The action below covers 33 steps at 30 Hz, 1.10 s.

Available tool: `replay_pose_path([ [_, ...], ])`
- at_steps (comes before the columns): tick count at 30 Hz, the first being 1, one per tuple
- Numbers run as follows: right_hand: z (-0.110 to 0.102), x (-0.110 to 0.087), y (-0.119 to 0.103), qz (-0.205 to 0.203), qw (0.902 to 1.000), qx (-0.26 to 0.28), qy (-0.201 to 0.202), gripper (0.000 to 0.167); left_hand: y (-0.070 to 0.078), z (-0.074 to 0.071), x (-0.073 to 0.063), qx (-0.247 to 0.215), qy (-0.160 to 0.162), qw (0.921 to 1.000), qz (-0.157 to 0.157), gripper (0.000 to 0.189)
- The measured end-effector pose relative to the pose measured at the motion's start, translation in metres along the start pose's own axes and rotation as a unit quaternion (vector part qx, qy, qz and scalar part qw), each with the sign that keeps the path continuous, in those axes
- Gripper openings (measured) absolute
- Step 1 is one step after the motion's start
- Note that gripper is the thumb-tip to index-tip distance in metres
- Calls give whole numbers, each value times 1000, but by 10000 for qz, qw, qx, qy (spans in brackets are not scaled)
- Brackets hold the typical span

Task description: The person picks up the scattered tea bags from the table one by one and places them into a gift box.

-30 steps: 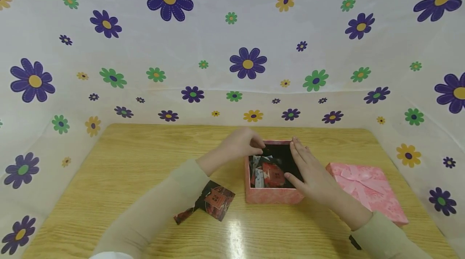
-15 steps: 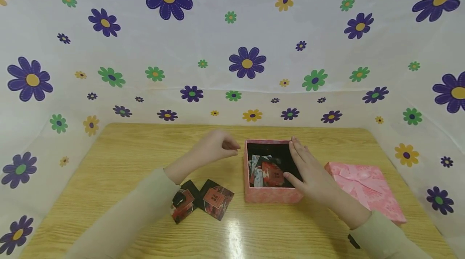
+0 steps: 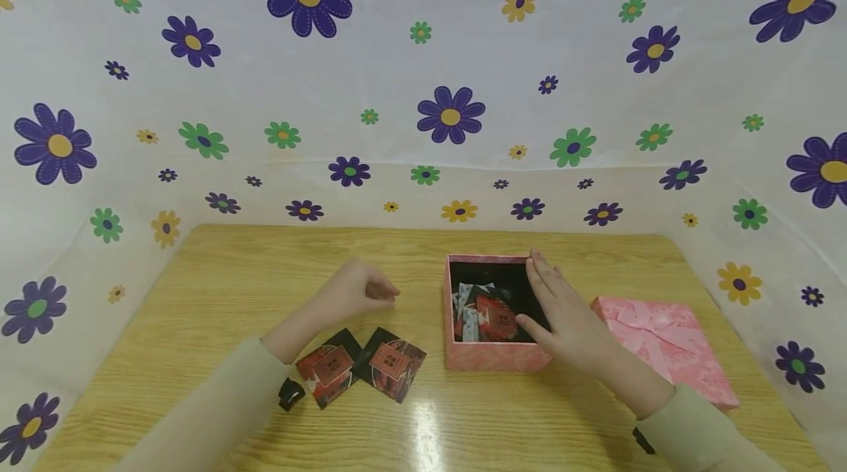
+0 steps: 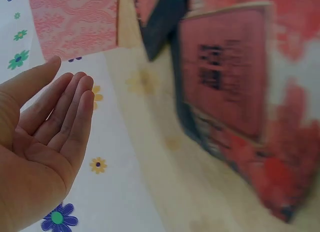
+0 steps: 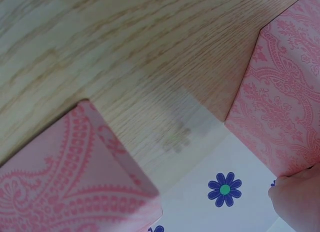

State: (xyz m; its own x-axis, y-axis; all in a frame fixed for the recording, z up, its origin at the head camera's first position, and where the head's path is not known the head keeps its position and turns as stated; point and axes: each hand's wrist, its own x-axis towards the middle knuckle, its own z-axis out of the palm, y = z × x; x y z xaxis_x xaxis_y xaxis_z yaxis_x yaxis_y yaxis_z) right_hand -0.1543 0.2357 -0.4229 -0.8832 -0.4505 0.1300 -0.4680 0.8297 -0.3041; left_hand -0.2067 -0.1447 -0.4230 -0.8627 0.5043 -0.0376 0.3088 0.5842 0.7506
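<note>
The left grip is extending just beyond two flat printed squares, thumb parted from loosely bent fingers, holding nothing. The left printed square and the right printed square, both red and black, are lying at opposing angles, meeting at their upper inner corners. Next, the pink box is standing uncovered, its dark interior holding a red printed piece and paler pieces. On its right rim, the right grip is resting with fingers straight and thumb spread over the opening. Farther right, partly behind the forearm, the pink lid is lying bow upward. The wood-grain surface is carrying everything; white cloth with purple, green and yellow flowers is enclosing it. Both squares are bearing red labels with dark characters, too blurred to read.
</note>
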Motion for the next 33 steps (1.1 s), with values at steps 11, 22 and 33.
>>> replay_pose_path([
  [11, -2, -1, -2, 86, 9999, 13, -49, 86, -28, 11, -19, 190, -224, 9995, -92, 27],
  [22, 0, -1, 0, 52, 10000, 8, -42, 86, -37, 17, -24, 747, -513, 9953, 347, 38],
  [33, 0, -1, 0, 69, 10000, 26, -30, 87, -43, 24, -33, 1566, -511, 9827, 849, 56],
])
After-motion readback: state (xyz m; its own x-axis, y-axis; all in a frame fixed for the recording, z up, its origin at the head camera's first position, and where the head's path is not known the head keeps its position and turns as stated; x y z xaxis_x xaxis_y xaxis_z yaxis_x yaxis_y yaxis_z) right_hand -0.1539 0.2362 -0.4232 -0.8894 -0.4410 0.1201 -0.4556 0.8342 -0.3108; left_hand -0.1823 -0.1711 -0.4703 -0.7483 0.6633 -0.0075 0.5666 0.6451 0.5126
